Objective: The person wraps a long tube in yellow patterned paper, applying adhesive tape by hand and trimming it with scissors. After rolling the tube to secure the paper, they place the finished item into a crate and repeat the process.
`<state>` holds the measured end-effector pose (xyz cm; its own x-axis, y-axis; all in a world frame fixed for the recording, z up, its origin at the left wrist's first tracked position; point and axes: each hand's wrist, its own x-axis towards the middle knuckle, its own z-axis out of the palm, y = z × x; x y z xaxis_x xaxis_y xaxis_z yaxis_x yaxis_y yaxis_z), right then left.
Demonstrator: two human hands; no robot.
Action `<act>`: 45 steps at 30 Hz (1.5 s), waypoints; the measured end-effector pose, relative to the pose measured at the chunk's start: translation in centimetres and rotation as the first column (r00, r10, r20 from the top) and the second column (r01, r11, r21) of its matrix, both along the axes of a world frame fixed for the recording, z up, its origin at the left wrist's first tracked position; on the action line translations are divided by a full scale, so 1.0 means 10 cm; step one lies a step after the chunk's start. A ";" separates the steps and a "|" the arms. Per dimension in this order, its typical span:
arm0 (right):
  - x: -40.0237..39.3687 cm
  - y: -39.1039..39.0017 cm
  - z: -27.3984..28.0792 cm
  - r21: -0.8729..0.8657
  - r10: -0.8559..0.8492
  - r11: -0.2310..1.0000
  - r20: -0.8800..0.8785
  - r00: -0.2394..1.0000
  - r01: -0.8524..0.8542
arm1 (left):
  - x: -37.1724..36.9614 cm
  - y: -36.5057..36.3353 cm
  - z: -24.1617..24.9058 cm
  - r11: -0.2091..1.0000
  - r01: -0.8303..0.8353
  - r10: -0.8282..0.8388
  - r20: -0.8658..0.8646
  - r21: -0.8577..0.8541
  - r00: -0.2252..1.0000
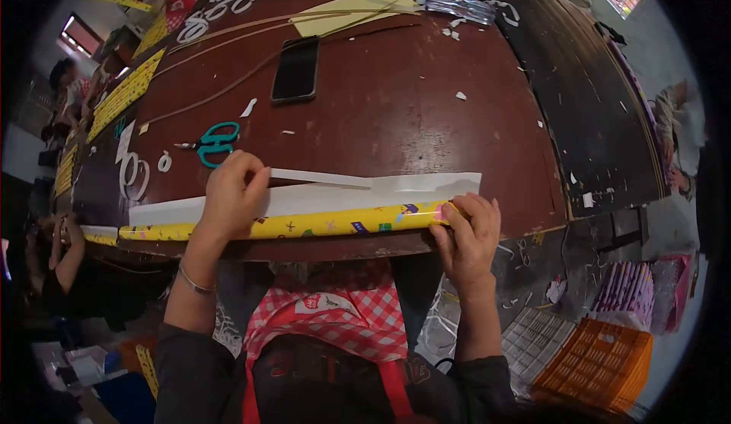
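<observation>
Presently, a long yellow roll of patterned paper lies along the near edge of the dark brown wooden desk, running from the left side to just right of centre. The left hand rests on top of the roll near its middle, fingers curled down over it and onto the white paper strip that lies flat just behind the roll and touches it along its length. The right hand grips the right end of the roll, fingers wrapped over the top and thumb beneath, pinching the tube at the desk's edge. A thin bracelet shows on the left wrist. Teal-handled scissors lie on the desk just beyond the left hand. A black smartphone lies face up further back, near centre. A pale yellow sheet and thin strips sit at the far edge. Small white paper scraps are scattered over the surface. An orange plastic crate stands on the floor to the lower right.
</observation>
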<state>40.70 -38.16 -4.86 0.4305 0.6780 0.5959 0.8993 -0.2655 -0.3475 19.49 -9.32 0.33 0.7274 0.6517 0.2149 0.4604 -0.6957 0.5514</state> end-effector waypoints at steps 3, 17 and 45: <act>0.01 0.00 -0.03 0.023 0.021 0.999 0.016 1.000 -0.022 | -0.70 0.37 -0.06 0.971 -0.200 0.206 -0.034 0.133 0.978; 0.04 -0.03 -0.10 0.005 0.028 1.000 0.036 0.999 -0.028 | -3.24 2.15 -0.11 0.644 -0.594 0.761 -0.320 0.483 0.564; -0.01 -0.05 0.10 -0.114 -0.005 0.993 0.096 0.995 0.016 | -0.13 -0.03 -0.06 0.626 0.752 -0.772 0.031 0.204 0.634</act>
<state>40.58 -38.68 -3.83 0.3826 0.7402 0.5529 0.9239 -0.3081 -0.2269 18.16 -9.62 -0.28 0.9138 -0.1766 0.3658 -0.3290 -0.8499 0.4115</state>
